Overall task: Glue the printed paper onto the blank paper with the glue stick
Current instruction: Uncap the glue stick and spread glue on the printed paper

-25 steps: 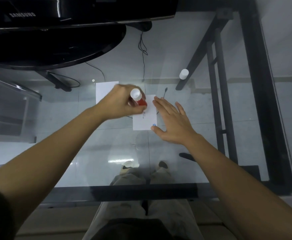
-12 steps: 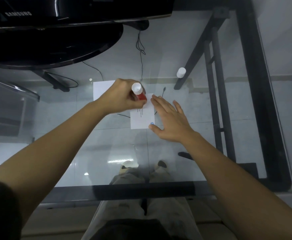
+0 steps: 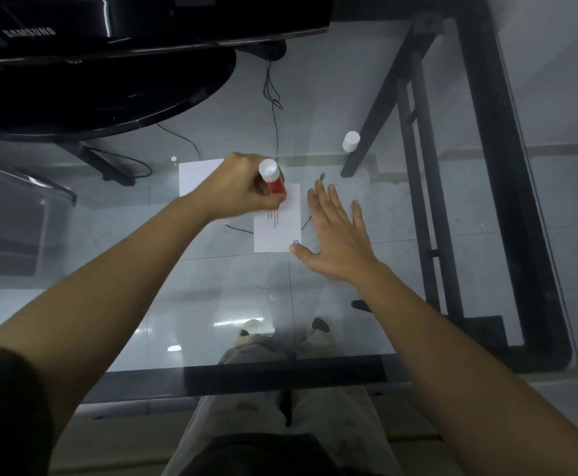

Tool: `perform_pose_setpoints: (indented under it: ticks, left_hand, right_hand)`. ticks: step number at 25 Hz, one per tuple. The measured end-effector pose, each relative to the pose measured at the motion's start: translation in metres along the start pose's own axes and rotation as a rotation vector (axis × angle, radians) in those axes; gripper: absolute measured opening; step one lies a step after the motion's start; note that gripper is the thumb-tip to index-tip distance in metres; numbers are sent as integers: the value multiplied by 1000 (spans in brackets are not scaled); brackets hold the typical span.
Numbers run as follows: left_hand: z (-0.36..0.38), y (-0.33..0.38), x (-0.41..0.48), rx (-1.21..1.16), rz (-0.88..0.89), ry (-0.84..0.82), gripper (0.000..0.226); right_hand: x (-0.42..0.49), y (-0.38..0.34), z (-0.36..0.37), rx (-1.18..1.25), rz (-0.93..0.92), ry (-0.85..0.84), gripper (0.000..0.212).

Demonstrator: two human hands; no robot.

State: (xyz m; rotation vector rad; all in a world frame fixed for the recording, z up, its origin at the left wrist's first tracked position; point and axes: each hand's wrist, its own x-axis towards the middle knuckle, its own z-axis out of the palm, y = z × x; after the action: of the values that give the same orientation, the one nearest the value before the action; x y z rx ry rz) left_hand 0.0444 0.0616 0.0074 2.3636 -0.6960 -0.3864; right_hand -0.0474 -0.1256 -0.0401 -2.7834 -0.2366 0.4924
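A small printed paper (image 3: 280, 228) lies on the glass table, text lines showing near its left edge. My left hand (image 3: 243, 187) grips a red glue stick (image 3: 274, 182) with a white end, tip down on the paper's far left corner. My right hand (image 3: 332, 231) lies flat and open just right of the paper, thumb tip at its near right corner. A blank white sheet (image 3: 198, 176) lies to the left, partly hidden behind my left hand.
The white glue cap (image 3: 350, 141) stands on the glass at the back right. A black Samsung monitor and its curved stand (image 3: 109, 91) fill the back left. The black table frame (image 3: 500, 166) runs along the right, and the near edge (image 3: 280, 374) crosses the front.
The glue stick and my left hand have shifted slightly toward the paper's far edge. My right hand has slid a little to the right, off the paper's surface.
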Motion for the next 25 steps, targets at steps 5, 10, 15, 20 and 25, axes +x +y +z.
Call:
perform_pose_setpoints:
  ticks: [5, 10, 15, 20, 25]
  left_hand:
    - [6, 5, -14, -58, 12, 20, 21]
    - [20, 15, -37, -56, 67, -87, 21]
    - [10, 5, -2, -14, 0, -24, 25]
    - [5, 1, 7, -29, -22, 114, 23]
    - [20, 15, -31, -58, 112, -39, 23]
  right_hand:
    - [0, 2, -1, 22, -12, -2, 90]
    - [1, 4, -1, 17, -21, -12, 90]
    - [1, 5, 0, 15, -22, -7, 91]
    - [3, 5, 2, 10, -13, -7, 92]
    - [2, 6, 2, 21, -27, -2, 91]
